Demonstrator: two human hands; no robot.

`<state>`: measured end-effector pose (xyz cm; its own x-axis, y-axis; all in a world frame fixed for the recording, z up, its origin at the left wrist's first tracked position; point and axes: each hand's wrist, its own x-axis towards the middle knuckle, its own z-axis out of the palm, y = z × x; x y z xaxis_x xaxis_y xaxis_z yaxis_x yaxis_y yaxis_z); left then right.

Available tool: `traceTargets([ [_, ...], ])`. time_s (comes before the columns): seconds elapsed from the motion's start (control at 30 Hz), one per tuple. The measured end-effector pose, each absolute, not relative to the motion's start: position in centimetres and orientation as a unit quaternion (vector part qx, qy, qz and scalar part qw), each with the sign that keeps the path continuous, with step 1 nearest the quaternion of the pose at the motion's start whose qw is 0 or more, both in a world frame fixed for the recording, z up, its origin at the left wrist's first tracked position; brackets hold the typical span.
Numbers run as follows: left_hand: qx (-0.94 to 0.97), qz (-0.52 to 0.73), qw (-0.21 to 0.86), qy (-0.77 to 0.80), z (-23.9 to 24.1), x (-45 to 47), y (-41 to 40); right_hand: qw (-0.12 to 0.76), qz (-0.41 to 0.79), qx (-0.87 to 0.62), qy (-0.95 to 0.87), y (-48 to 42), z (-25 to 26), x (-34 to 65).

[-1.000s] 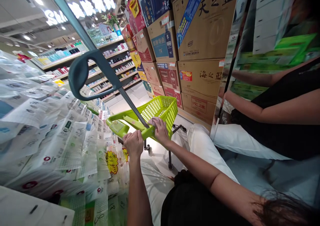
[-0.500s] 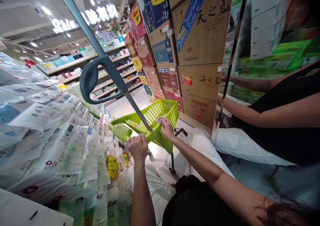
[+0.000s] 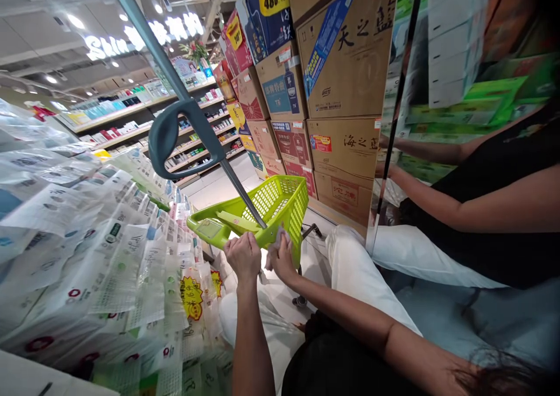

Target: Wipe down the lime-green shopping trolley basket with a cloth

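Observation:
A lime-green wheeled shopping basket stands on the floor in front of me, with its grey pull handle slanting up to the left. My left hand is a fist closed on the basket's near rim. My right hand presses on the outside of the near wall just below the rim, fingers curled over a small pale cloth. My knees in white trousers are right behind the basket.
Bagged goods in clear printed plastic are piled high on my left. Stacked cardboard cartons rise beyond the basket on the right. A mirrored panel at right reflects my arms. An aisle floor leads to far shelves.
My right hand has slid from the top of the basket's rim down onto its near outer wall. The basket and its handle have shifted slightly. My left hand keeps its grip.

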<state>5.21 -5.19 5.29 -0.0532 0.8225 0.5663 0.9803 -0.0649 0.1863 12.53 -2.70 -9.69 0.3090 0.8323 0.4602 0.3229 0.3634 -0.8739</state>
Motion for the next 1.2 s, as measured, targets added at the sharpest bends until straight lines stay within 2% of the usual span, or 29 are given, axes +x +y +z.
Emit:
traceTargets([
  [0.17,-0.690,-0.314,0.077,-0.648,5.4,5.3,-5.5,0.664,0.280,-0.460,-0.518,-3.7,-5.0,14.3],
  [0.3,-0.697,-0.392,0.018,-0.601,5.1,5.4,-6.6,0.701,0.242,-0.382,-0.551,-6.0,-2.3,16.7],
  [0.43,-0.688,-0.464,-0.071,-0.554,4.4,5.9,-7.9,0.693,0.156,-0.360,-0.605,-7.2,-1.1,17.6],
  [0.67,-0.445,-0.694,-0.308,-0.475,6.0,5.1,-8.8,0.637,0.164,-0.285,-0.697,-6.0,-1.4,18.3],
  [0.8,-0.359,-0.757,-0.309,-0.451,8.8,3.6,-8.1,0.623,0.122,-0.329,-0.699,-4.7,-1.9,17.5],
  [0.93,-0.334,-0.765,-0.287,-0.471,10.9,2.8,-5.0,0.572,0.079,-0.293,-0.762,-3.5,-2.5,15.0],
  [1.2,-0.397,-0.728,-0.328,-0.453,12.8,5.1,1.1,0.602,0.078,-0.290,-0.740,-1.8,-3.7,12.7],
])
